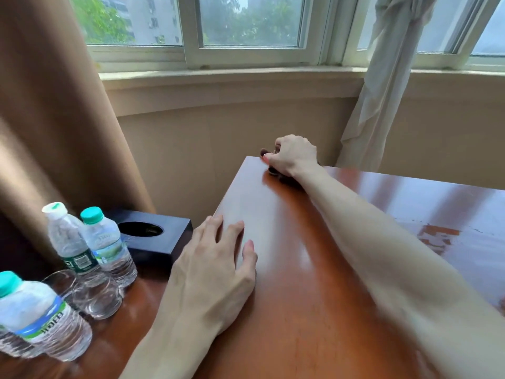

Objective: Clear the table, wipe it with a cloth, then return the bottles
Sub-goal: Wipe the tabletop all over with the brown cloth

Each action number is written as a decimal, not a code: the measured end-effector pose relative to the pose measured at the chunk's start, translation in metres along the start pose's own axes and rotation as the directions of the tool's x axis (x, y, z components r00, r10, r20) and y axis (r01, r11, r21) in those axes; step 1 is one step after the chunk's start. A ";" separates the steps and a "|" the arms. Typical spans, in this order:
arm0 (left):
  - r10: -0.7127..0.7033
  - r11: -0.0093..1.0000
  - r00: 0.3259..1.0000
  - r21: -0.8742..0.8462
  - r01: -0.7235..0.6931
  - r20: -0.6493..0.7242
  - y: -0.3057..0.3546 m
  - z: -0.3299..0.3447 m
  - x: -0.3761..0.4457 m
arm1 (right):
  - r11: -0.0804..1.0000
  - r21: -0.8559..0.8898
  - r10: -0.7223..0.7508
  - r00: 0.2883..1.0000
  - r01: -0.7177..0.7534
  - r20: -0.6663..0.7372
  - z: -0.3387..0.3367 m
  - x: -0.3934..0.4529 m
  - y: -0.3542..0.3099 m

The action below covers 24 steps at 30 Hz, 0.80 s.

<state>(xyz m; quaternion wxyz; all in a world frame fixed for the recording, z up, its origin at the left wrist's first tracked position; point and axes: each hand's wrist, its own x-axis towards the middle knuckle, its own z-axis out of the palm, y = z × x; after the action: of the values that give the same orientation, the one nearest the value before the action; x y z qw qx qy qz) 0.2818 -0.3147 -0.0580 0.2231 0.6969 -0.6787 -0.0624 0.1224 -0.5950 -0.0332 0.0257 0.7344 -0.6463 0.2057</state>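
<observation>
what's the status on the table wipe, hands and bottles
Left hand flat on the table, open. Right hand has a grip on a dark cloth at the far corner. Three bottles parked on the lower surface. Nothing in the way.

right hand (293,157) hides most of a dark cloth (273,170).

Head view, looking forward and down

One wide camera sits close above the surface (314,269), facing the far window (246,23); bottles (90,247) lie at near left, a curtain (388,77) at far right.
</observation>
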 end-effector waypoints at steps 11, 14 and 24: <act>-0.104 0.915 0.993 -0.397 0.072 -0.059 -0.008 -0.016 -0.004 | 0.884 0.274 -0.427 0.892 0.378 0.148 -0.032 -0.113 -0.074; -0.175 0.902 0.981 -0.413 0.124 -0.087 -0.020 -0.040 -0.037 | 0.847 0.309 -0.493 0.856 0.433 0.152 -0.053 -0.187 -0.089; -0.068 0.948 0.977 -0.318 0.000 -0.203 -0.059 -0.103 -0.219 | 0.622 0.453 -0.722 0.692 0.639 0.017 -0.136 -0.437 -0.142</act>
<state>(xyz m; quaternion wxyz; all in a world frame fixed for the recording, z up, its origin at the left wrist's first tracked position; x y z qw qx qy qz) 0.3607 -0.0790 -0.0364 0.4016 0.6663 -0.6203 -0.0999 0.1875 -0.1201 -0.0233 -0.1177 0.9288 -0.2585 0.2381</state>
